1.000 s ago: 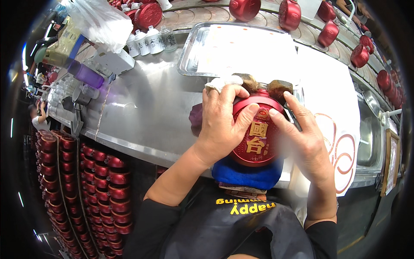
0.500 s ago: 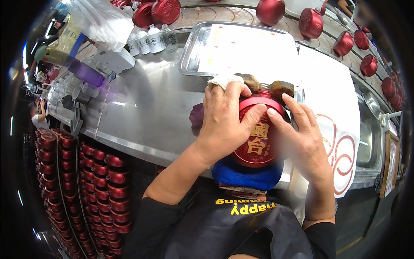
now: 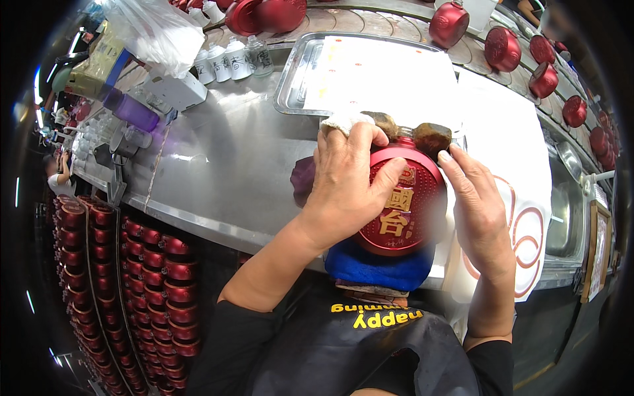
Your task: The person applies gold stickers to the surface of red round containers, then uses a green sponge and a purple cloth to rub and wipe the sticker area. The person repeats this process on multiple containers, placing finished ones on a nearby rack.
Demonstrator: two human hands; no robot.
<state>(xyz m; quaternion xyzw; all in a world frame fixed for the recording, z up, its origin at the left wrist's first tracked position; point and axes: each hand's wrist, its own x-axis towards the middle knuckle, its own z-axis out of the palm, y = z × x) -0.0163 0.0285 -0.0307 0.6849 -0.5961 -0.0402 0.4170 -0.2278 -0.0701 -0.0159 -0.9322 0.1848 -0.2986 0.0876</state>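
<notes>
Left hand [image 3: 347, 178] grasps the left rim of a red round bottle [image 3: 413, 218], thumb over its face. Bottle lies face up against a blue cloth [image 3: 373, 269], before the wearer. Right hand [image 3: 480, 208] released, fingers extended beside brown block [image 3: 432, 137]; contact unclear.

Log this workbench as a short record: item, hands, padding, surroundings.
Item: round red bottle with raised gold characters, face up
Left hand: on the bottle's left side, thumb over its face, fingers beside white cloth
Right hand: at the bottle's right side, fingertips near brown block; contact unclear
Padding: blue cloth at the bottle's near edge
Beyond: metal tray bearing white paper
Lower left: stacked red bottles
</notes>
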